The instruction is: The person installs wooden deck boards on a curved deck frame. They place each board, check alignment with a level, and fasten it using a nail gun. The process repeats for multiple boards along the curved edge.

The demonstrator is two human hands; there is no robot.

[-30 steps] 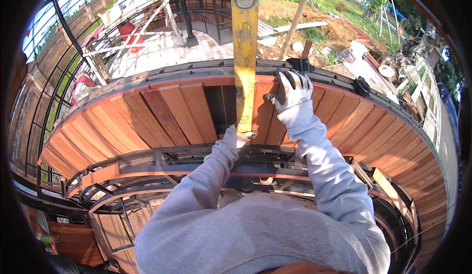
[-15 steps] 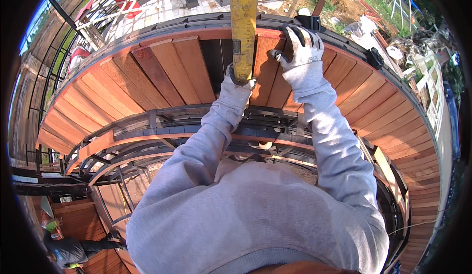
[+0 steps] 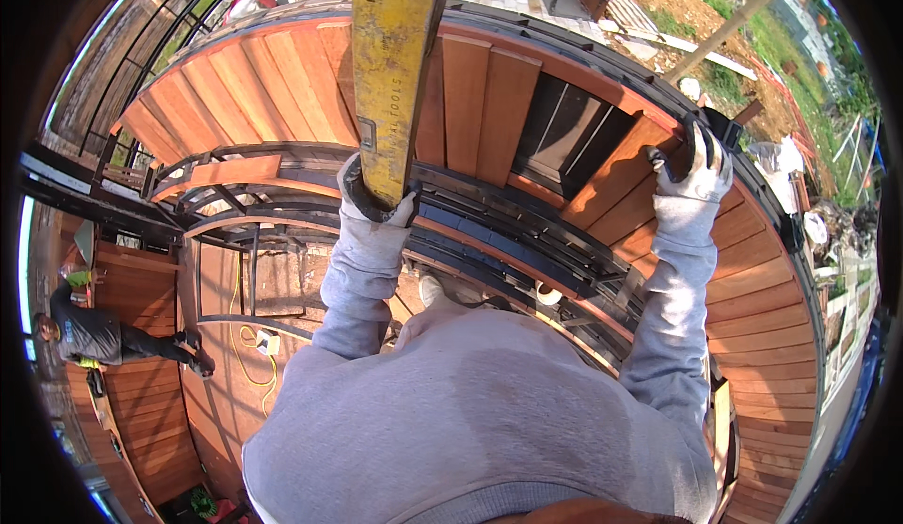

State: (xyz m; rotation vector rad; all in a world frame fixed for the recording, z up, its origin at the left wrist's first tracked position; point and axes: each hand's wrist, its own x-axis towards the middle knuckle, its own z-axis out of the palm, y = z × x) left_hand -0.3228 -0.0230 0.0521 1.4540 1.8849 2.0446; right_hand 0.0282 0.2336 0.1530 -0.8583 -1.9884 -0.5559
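Observation:
My gloved left hand point(image 3: 376, 199) is closed around the lower end of a long yellow spirit level point(image 3: 395, 63), which extends upward over the curved row of reddish-brown boards point(image 3: 268, 77). My gloved right hand point(image 3: 693, 166) rests on a board point(image 3: 611, 171) near the outer edge at the right, its fingers bent but apart, with the thumb to the left. Between the two hands, a dark opening point(image 3: 555, 134) in the boarding shows the black frame underneath, right of the level.
Curved black metal rails point(image 3: 489, 223) with wood strips run below the boards. A co-worker point(image 3: 89, 326) in dark clothes is lower left, near a yellow cord point(image 3: 268, 364). Beyond the outer edge lie dirt, grass, a leaning pole point(image 3: 729, 30) and white debris point(image 3: 781, 162).
My left hand and the level have moved left, away from the dark opening. My right hand has shifted right. The view has turned, showing more of the co-worker and floor at lower left.

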